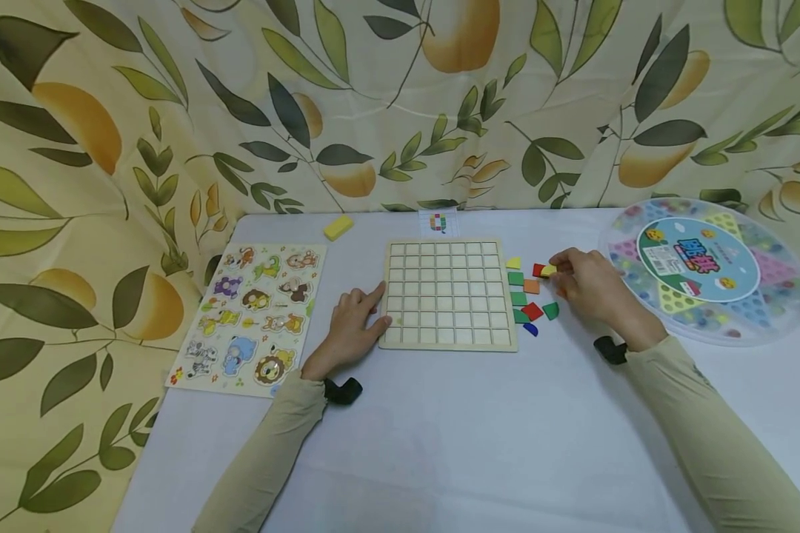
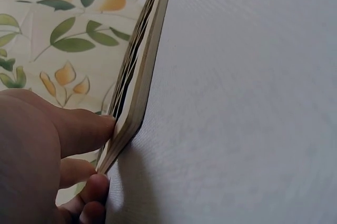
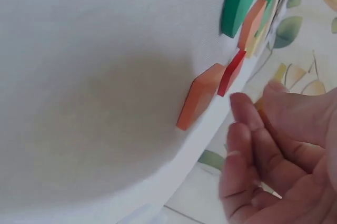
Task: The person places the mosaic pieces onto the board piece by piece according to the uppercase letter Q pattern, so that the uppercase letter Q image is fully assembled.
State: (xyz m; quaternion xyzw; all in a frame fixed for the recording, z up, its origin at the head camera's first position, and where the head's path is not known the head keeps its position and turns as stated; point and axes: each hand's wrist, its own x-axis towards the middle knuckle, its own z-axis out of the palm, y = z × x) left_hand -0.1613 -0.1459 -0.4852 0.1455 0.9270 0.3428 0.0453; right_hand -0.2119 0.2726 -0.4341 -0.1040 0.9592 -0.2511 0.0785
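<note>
A pale wooden grid board (image 1: 448, 296) lies on the white table with its squares bare. My left hand (image 1: 353, 323) rests at its left edge, the index finger and thumb spread apart against the rim. Close up in the left wrist view, the thumb (image 2: 87, 132) touches the board's edge (image 2: 138, 84) near a corner. To the right of the board, my right hand (image 1: 590, 289) pinches a small yellow tile (image 1: 548, 272) between thumb and index finger. Loose tiles lie between that hand and the board, among them an orange tile (image 1: 531, 286), a blue piece (image 1: 530, 329) and several green ones.
A sheet of animal pictures (image 1: 247, 318) lies on the left. Behind the board are a yellow block (image 1: 338, 228) and a small pattern card (image 1: 438, 222). A large round clear case (image 1: 783, 292) sits at the right. Patterned cloth (image 1: 400, 133) hangs behind the table.
</note>
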